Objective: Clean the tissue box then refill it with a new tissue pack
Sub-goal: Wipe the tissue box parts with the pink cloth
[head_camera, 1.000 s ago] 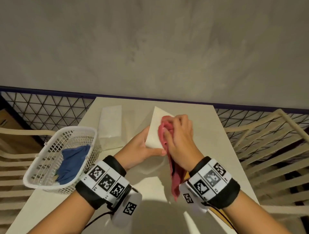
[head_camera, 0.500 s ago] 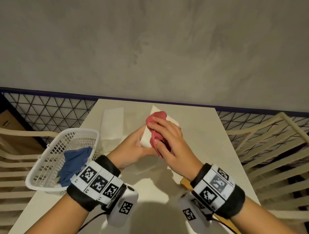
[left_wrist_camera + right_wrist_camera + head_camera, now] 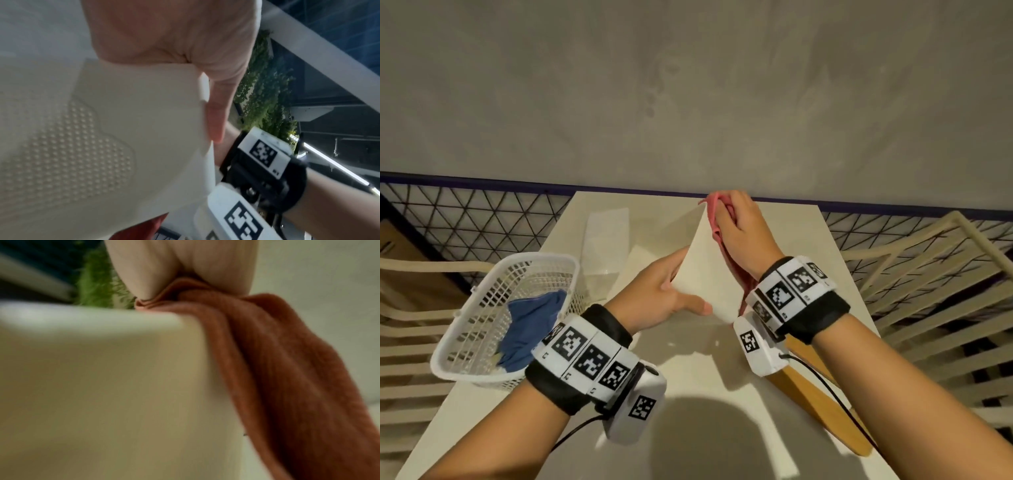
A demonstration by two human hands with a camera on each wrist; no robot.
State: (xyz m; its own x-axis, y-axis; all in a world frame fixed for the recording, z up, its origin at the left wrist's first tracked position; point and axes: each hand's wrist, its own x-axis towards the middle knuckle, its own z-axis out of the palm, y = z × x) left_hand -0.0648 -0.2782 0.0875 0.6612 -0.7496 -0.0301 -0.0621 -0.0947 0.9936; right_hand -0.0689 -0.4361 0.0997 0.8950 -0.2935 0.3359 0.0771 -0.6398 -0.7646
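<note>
Left hand gripping tissue box (unlabelled), right hand pinching red cloth

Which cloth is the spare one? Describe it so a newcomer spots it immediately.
Start at the cream table and go to its left edge, where a white lattice basket sits. The spare is the blue cloth crumpled inside it. The red cloth is in the right hand, against the tissue box.

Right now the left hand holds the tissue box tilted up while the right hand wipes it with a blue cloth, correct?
Not quite: the cloth in the right hand is red, as the head view shows. The rest stands: the left hand holds the tissue box tilted up.
</note>
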